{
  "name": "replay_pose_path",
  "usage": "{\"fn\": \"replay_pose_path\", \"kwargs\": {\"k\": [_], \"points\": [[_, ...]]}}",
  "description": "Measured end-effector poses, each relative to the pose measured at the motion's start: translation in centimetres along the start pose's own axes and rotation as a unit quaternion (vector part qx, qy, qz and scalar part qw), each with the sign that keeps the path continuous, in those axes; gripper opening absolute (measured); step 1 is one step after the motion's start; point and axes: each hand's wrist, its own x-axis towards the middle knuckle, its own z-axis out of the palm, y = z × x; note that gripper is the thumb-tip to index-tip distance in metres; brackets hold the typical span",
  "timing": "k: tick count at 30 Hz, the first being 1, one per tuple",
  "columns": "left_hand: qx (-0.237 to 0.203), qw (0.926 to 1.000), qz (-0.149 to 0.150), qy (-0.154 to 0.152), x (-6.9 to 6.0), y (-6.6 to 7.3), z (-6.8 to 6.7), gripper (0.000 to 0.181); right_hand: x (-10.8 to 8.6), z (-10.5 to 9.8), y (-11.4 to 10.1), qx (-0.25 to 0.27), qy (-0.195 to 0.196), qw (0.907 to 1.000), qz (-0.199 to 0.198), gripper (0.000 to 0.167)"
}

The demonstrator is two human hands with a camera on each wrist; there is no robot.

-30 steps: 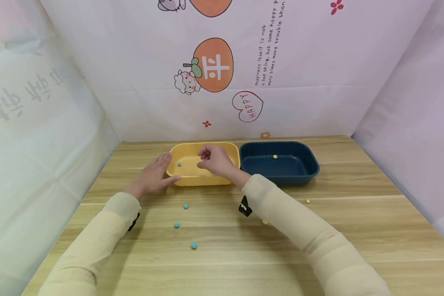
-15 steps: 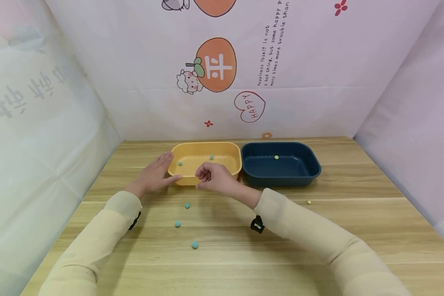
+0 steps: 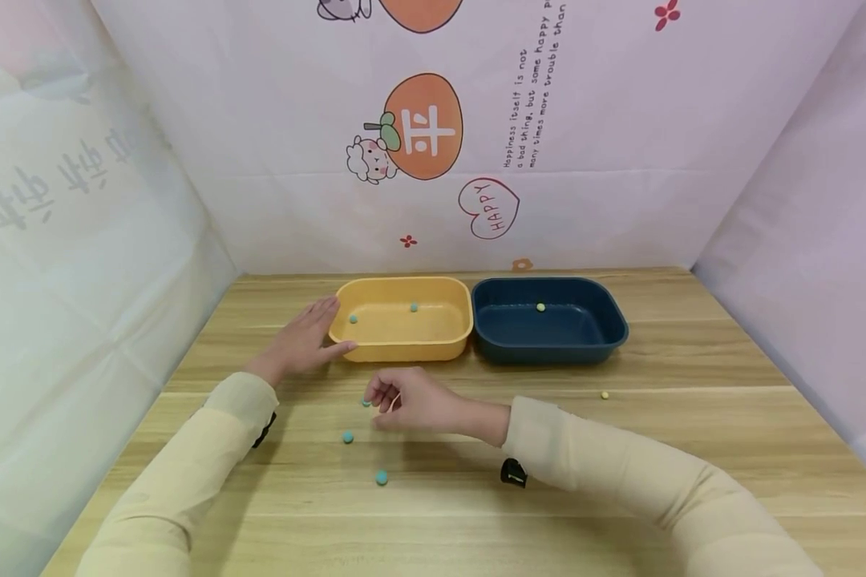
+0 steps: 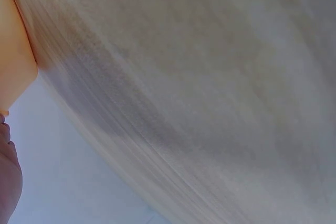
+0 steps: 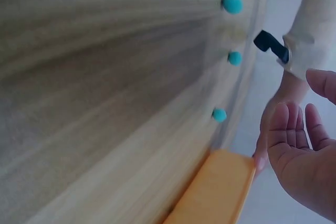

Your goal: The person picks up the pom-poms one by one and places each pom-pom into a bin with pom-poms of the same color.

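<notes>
My left hand (image 3: 301,343) rests on the left end of the yellow bin (image 3: 404,351), its fingers extended along the rim. Over the table in front of that bin, my right hand (image 3: 418,402) hovers with loosely bent fingers and nothing visible between them. It partly covers one blue-green ball (image 3: 366,402); two more, a middle one (image 3: 348,437) and a nearer one (image 3: 382,478), lie on the wood. Inside the yellow bin are two small blue-green balls (image 3: 414,308). In the right wrist view, the right hand (image 5: 304,150) has its thumb apart from the fingers.
A dark blue bin (image 3: 552,353) touches the yellow one's right side and holds a pale yellow ball (image 3: 541,308). Another yellow ball (image 3: 604,395) lies on the table (image 3: 678,449) in front of it. White printed cloth (image 3: 592,208) stands behind and at both sides.
My right hand has moved from over the yellow bin back toward the near side, above the table. A second blue-green ball in that bin has come into view. My left hand stays put.
</notes>
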Motion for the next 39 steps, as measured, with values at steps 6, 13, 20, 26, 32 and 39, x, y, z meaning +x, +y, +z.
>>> {"fn": "replay_pose_path", "kwargs": {"k": [6,13,20,26,32,39], "points": [[-0.004,1.0,-0.001,-0.003,0.0,0.2,-0.2,0.094,-0.7,1.3,-0.2,0.006,-0.034,0.9993,0.015,0.024],[-0.001,1.0,-0.003,-0.004,0.0,0.2,-0.2,0.094,-1.3,2.3,0.3,-0.01,-0.073,0.9967,0.034,0.025],[0.0,1.0,-0.003,-0.002,-0.1,0.2,-0.3,0.095,-1.9,2.7,0.7,-0.015,-0.109,0.9931,0.041,0.026],[0.0,1.0,-0.002,0.0,0.0,0.2,-0.3,0.095,-2.1,3.0,1.0,-0.059,-0.133,0.989,0.027,0.023],[0.008,1.0,-0.002,-0.001,0.0,0.0,-0.1,0.095,-2.2,3.3,1.2,-0.086,-0.146,0.9855,0.016,0.021],[0.0,1.0,0.0,0.004,0.0,0.1,0.0,0.096,-2.1,3.6,1.3,-0.12,-0.152,0.9811,0.001,0.019]]}}
